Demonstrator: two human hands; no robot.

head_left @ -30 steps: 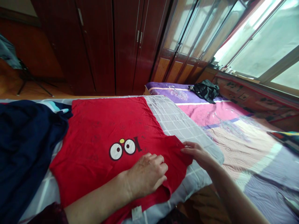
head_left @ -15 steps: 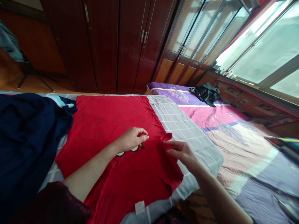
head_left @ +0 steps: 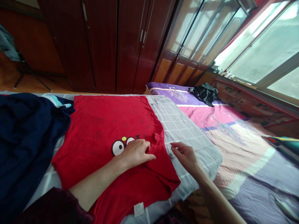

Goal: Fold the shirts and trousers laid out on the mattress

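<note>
**Red shirt flat on grey checked cover, both hands at its right edge**

Red shirt [head_left: 100, 130] spread flat over grey checked cover [head_left: 184, 133], takes most of it. Cartoon eyes print [head_left: 120, 145] mid-shirt, white tag [head_left: 138, 209] at near hem, small bunched fold at right edge. Navy garment [head_left: 25, 137] piled just left, touching the shirt. Left hand [head_left: 135, 152] palm-down on shirt beside print, fingers loosely curled, pressing, gripping nothing. Right hand [head_left: 185, 155] just off shirt edge over the cover, fingers open, empty.

Single head view, looking forward-down over bed [head_left: 187, 130], close; wide-angle, probably distorted.
</note>
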